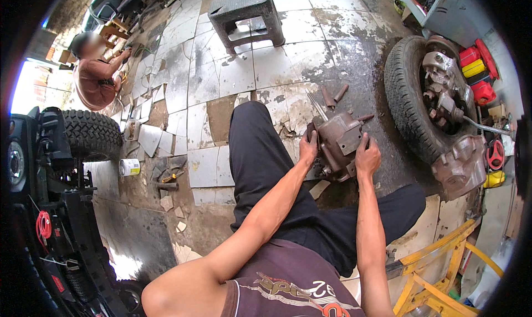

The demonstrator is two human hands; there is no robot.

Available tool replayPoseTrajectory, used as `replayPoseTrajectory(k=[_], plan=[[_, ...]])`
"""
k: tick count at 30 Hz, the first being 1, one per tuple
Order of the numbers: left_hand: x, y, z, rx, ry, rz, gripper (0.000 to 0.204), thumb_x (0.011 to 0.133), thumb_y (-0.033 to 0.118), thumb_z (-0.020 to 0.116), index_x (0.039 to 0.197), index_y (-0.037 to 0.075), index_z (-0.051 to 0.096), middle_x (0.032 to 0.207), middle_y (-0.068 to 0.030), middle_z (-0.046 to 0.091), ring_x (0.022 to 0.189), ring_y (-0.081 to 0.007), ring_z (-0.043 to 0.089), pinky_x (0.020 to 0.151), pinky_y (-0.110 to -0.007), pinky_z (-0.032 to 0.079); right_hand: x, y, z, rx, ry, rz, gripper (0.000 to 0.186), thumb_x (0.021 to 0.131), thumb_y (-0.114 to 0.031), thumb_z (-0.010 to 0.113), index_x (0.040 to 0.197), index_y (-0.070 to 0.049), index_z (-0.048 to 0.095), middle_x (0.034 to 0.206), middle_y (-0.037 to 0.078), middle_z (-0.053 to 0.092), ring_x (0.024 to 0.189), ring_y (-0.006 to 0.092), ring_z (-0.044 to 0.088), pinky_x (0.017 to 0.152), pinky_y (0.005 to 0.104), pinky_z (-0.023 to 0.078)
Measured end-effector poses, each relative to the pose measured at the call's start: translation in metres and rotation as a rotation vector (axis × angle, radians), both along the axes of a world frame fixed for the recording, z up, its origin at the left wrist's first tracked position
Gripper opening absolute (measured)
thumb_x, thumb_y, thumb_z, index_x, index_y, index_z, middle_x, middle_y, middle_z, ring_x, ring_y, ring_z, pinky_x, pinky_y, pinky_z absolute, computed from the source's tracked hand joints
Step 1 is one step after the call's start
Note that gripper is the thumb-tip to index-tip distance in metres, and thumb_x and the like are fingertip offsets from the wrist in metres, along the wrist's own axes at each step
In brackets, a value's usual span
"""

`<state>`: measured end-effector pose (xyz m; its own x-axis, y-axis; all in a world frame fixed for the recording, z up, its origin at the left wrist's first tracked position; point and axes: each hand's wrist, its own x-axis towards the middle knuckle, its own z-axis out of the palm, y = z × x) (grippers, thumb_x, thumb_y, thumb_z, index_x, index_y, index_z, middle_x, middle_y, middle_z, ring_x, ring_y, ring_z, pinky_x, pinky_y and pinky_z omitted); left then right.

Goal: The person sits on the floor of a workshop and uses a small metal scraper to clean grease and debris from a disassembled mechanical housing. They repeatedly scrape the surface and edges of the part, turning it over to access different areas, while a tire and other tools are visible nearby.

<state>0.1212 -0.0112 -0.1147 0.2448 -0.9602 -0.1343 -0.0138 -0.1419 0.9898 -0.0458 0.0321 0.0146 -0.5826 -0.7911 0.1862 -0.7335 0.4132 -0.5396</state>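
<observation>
A brownish-grey cast metal housing [338, 137] rests on the dark floor in front of me, between my knees. My left hand [308, 149] grips its left side with closed, stained fingers. On the opposite side, my right hand [367, 156] closes on the edge, thumb up beside a flat plate with holes. The fingers' undersides are hidden. Just beyond the housing lie thin metal rods [316, 105] and short rusty bar pieces [335, 96].
Right of me, a tyre [398, 87] holds metal assemblies [440, 98]; another casting [461, 164] leans nearby. A yellow frame [438, 256] stands near right. Ahead is a stool [244, 9]. Leftward are broken tiles [149, 138], a can [129, 167], a black vehicle [61, 223] and a seated person [97, 76].
</observation>
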Motion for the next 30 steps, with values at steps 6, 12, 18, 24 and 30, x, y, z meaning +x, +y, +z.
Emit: replayPoseTrajectory(k=[6, 12, 18, 24, 30], plan=[[-0.007, -0.013, 0.010, 0.258, 0.065, -0.079, 0.053, 0.098, 0.047, 0.056, 0.121, -0.001, 0.062, 0.102, -0.0107, 0.069, 0.090, -0.0194, 0.063, 0.084, -0.035, 0.049, -0.010, 0.007, -0.005, -0.009, 0.031, -0.028, 0.048, 0.100, -0.044, 0.048, 0.093, -0.001, 0.067, 0.093, 0.023, 0.068, 0.087, 0.0430, 0.064, 0.075, 0.0519, 0.049], [-0.008, -0.008, 0.020, 0.253, -0.020, -0.155, 0.064, 0.097, 0.055, 0.052, 0.122, -0.004, 0.060, 0.100, -0.0169, 0.070, 0.089, -0.0264, 0.065, 0.085, -0.038, 0.049, -0.014, 0.004, -0.005, 0.039, 0.025, -0.010, 0.048, 0.100, -0.043, 0.048, 0.096, 0.000, 0.067, 0.093, 0.023, 0.068, 0.088, 0.0431, 0.064, 0.075, 0.0515, 0.049], [-0.001, -0.006, 0.009, 0.113, -0.019, -0.027, 0.056, 0.097, 0.050, 0.056, 0.113, -0.002, 0.066, 0.090, -0.0110, 0.070, 0.079, -0.0178, 0.061, 0.076, -0.035, 0.050, -0.001, 0.000, 0.001, 0.002, -0.002, -0.002, 0.046, 0.100, -0.042, 0.049, 0.092, 0.000, 0.066, 0.091, 0.023, 0.068, 0.086, 0.0436, 0.064, 0.074, 0.0516, 0.049], [-0.003, -0.012, 0.015, 0.244, 0.084, -0.154, 0.054, 0.098, 0.048, 0.055, 0.115, -0.002, 0.065, 0.092, -0.0105, 0.071, 0.081, -0.0163, 0.062, 0.075, -0.033, 0.050, -0.007, 0.005, -0.003, -0.017, 0.063, 0.006, 0.046, 0.100, -0.042, 0.049, 0.092, 0.000, 0.066, 0.089, 0.023, 0.067, 0.083, 0.0431, 0.064, 0.072, 0.0515, 0.049], [-0.006, -0.016, 0.016, 0.226, 0.053, -0.093, 0.058, 0.096, 0.052, 0.057, 0.116, -0.003, 0.065, 0.086, -0.0086, 0.068, 0.076, -0.0166, 0.059, 0.072, -0.034, 0.048, -0.007, 0.003, 0.000, 0.036, 0.058, -0.008, 0.045, 0.100, -0.041, 0.049, 0.091, 0.000, 0.066, 0.089, 0.022, 0.068, 0.083, 0.0425, 0.064, 0.072, 0.0515, 0.049]])
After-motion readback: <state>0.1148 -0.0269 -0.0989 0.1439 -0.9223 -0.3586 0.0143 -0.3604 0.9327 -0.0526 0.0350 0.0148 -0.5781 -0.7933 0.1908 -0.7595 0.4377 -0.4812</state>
